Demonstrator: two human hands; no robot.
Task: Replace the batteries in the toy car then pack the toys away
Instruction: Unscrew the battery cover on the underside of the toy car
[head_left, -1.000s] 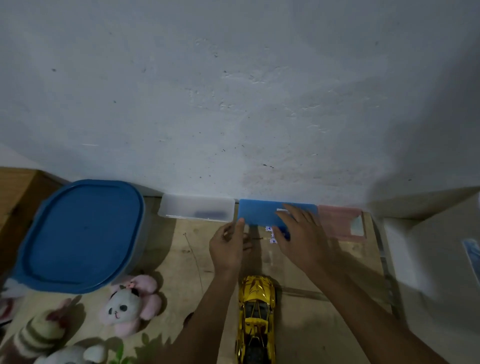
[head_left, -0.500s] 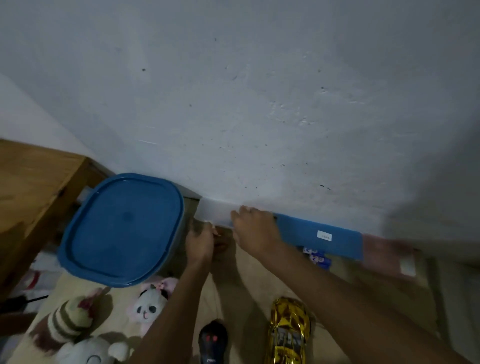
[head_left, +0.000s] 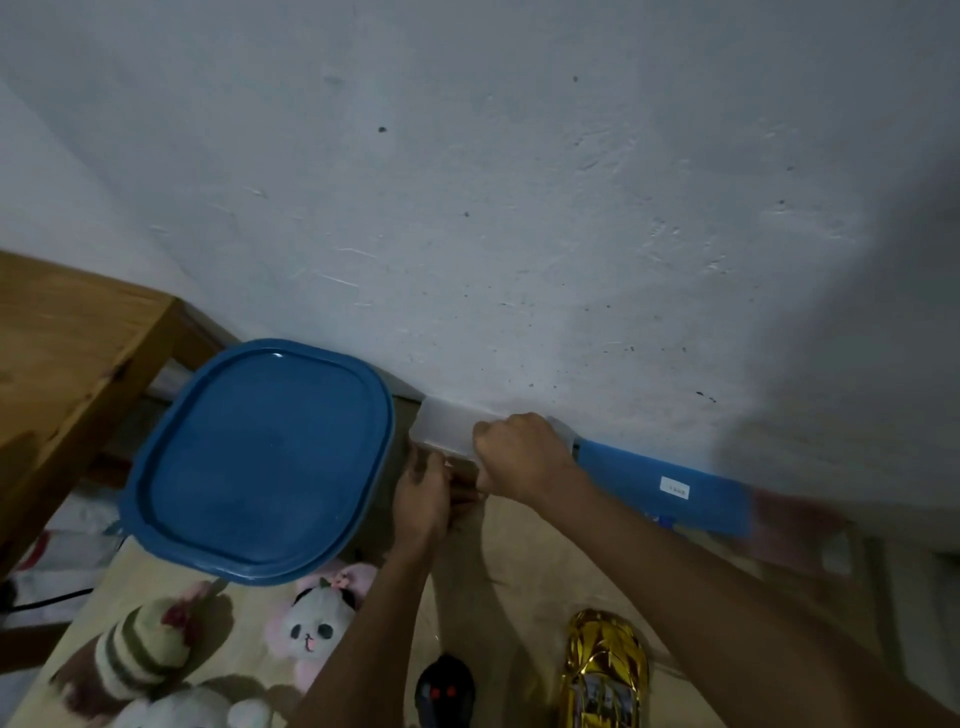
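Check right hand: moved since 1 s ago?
Yes. The right hand has gone leftward along the wall, off the blue box it was touching and onto the clear plastic box, beside the left hand.

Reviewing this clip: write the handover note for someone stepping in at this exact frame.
Left hand: closed at the front of the clear box by the wall; what it holds is hidden.
Right hand: fisted on the same box's top; the fingers curl over the edge.
Gold toy car lies on the floor near the right forearm, black remote beside it. Plush toys sit loose in front of the lidded blue bin.
Done: nothing visible. Left: swap the batteries, pack the toys.
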